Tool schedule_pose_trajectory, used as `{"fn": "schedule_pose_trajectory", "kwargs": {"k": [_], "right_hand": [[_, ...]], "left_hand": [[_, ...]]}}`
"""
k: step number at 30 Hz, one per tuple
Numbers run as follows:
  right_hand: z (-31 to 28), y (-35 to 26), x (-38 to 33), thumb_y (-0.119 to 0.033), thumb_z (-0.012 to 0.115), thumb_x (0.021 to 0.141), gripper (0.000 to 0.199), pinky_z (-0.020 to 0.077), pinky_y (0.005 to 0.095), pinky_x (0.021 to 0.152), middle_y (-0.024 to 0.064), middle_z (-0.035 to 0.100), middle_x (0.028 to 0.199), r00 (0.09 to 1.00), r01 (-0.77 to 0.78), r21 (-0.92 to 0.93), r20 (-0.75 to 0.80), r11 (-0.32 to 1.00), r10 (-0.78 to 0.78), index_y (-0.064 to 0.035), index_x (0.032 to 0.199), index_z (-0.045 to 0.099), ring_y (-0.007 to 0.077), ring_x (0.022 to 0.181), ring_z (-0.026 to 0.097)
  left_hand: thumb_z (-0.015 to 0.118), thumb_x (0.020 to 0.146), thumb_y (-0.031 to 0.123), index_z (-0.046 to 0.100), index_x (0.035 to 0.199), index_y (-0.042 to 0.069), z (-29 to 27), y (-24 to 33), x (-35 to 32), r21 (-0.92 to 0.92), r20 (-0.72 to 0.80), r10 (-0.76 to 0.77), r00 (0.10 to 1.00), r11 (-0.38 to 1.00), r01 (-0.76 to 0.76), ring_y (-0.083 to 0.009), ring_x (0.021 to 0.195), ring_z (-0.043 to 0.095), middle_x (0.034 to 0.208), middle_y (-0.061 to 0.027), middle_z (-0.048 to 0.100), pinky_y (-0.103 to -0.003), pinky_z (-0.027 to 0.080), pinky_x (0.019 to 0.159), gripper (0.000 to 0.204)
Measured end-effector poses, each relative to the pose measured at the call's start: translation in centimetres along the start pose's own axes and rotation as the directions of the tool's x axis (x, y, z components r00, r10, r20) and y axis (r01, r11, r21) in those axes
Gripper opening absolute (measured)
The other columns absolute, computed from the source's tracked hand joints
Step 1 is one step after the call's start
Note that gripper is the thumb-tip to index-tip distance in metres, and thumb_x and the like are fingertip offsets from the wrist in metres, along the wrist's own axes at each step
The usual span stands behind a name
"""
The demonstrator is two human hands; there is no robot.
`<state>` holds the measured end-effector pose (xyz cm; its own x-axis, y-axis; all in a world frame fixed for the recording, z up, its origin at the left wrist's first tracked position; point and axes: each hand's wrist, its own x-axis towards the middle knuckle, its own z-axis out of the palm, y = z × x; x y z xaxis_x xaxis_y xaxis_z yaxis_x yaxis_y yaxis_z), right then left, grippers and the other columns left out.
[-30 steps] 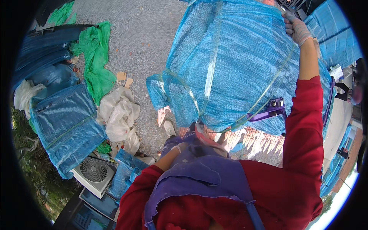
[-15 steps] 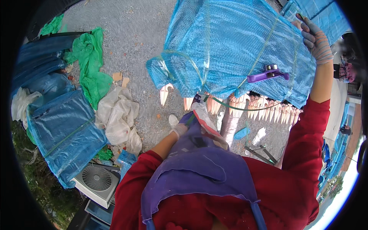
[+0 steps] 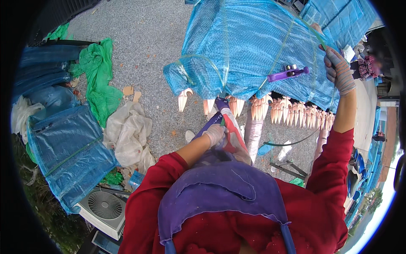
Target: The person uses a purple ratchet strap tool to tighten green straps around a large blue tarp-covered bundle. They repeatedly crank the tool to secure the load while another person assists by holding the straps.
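Observation:
My right hand (image 3: pixel 338 70), in a striped glove, is raised at the far right with its fingers closed on a green strap (image 3: pixel 323 42). Low in the middle, my gloved left hand (image 3: pixel 215 134) is closed; a short green piece of strap shows at its fingers, beside my purple apron. Before me stands a large bundle in blue plastic wrap (image 3: pixel 249 46), crossed by pale bands. On its near side sits a purple hand tool (image 3: pixel 287 75) with metal knobs. Pale pinkish pointed pieces (image 3: pixel 260 108) stick out in a row below the wrap.
At left lie a green plastic sheet (image 3: pixel 99 84), crumpled white sheeting (image 3: pixel 127 131) and a blue-wrapped bundle (image 3: pixel 67 148). A fan unit (image 3: pixel 105 205) stands at lower left. Dark bars (image 3: pixel 289 171) lie on the ground at right. A person in checked clothing (image 3: pixel 366 67) is beyond.
My right hand has come down and slightly nearer. My left hand has moved up and right. The loose dark green strap below the bundle has swung lower and right.

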<state>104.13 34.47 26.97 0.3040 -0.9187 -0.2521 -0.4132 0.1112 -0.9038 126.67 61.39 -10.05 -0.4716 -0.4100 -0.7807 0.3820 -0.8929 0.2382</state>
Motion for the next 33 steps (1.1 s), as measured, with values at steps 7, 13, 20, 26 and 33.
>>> {"fn": "schedule_pose_trajectory", "kwargs": {"k": [7, 13, 20, 26, 33], "right_hand": [[2.9, 3.8, -3.0, -0.032, 0.052, 0.094, 0.037, 0.0228, 0.0195, 0.035, -0.0044, 0.041, 0.063, 0.994, -0.09, -0.011, -0.058, 0.996, 0.089, -0.0085, 0.123, 0.051, 0.0033, 0.04, 0.03], [2.3, 8.0, -4.4, -0.032, 0.053, 0.094, 0.032, 0.0244, 0.0194, 0.036, -0.0049, 0.042, 0.063, 0.983, -0.178, 0.11, -0.019, 0.978, 0.181, -0.0097, 0.118, 0.053, 0.0036, 0.042, 0.032], [7.0, 9.9, -7.0, -0.032, 0.048, 0.096, 0.032, 0.0235, 0.0193, 0.034, -0.0052, 0.037, 0.059, 0.985, -0.166, -0.056, -0.059, 0.985, 0.163, -0.0099, 0.12, 0.05, 0.0033, 0.039, 0.029], [7.8, 11.9, -8.6, -0.029, 0.045, 0.097, 0.031, 0.0218, 0.0203, 0.032, -0.0055, 0.035, 0.056, 0.982, -0.179, 0.052, -0.055, 0.982, 0.182, -0.0089, 0.12, 0.05, 0.0039, 0.037, 0.027], [10.5, 10.8, -9.4, -0.028, 0.043, 0.098, 0.03, 0.0218, 0.0207, 0.032, -0.0047, 0.036, 0.056, 0.998, -0.045, 0.121, -0.038, 0.992, 0.05, -0.0083, 0.12, 0.051, 0.0038, 0.037, 0.027]], "left_hand": [[0.045, 0.093, 0.029, 0.054, 0.088, 0.016, 1.5, 5.1, -3.2, -0.204, -0.111, 0.135, 0.985, 0.966, -0.156, -0.0094, 0.038, 0.029, 0.052, 0.0062, 0.033, -0.028, 0.023, 0.036, 0.016], [0.054, 0.089, 0.025, 0.058, 0.089, 0.012, 0.4, 3.8, -2.5, -0.094, -0.221, 0.073, 0.972, 0.991, -0.096, -0.0081, 0.039, 0.026, 0.054, 0.0065, 0.033, -0.027, 0.021, 0.037, 0.013], [0.045, 0.092, 0.026, 0.055, 0.089, 0.016, -0.7, 1.2, 0.5, -0.072, -0.302, -0.022, 0.953, 0.997, 0.0, -0.011, 0.038, 0.031, 0.054, 0.0041, 0.036, -0.028, 0.023, 0.036, 0.015], [0.048, 0.092, 0.025, 0.055, 0.09, 0.011, 4.3, 1.4, -2.9, -0.185, -0.181, 0.153, 0.972, 0.965, -0.187, -0.0109, 0.039, 0.035, 0.058, 0.003, 0.042, -0.026, 0.026, 0.036, 0.016], [0.041, 0.094, 0.021, 0.048, 0.097, 0.008, 5.0, 2.3, -3.3, 0.052, -0.223, 0.472, 0.853, 0.879, -0.473, -0.0276, 0.05, 0.057, 0.077, -0.015, 0.062, -0.041, 0.047, 0.042, 0.014]]}}
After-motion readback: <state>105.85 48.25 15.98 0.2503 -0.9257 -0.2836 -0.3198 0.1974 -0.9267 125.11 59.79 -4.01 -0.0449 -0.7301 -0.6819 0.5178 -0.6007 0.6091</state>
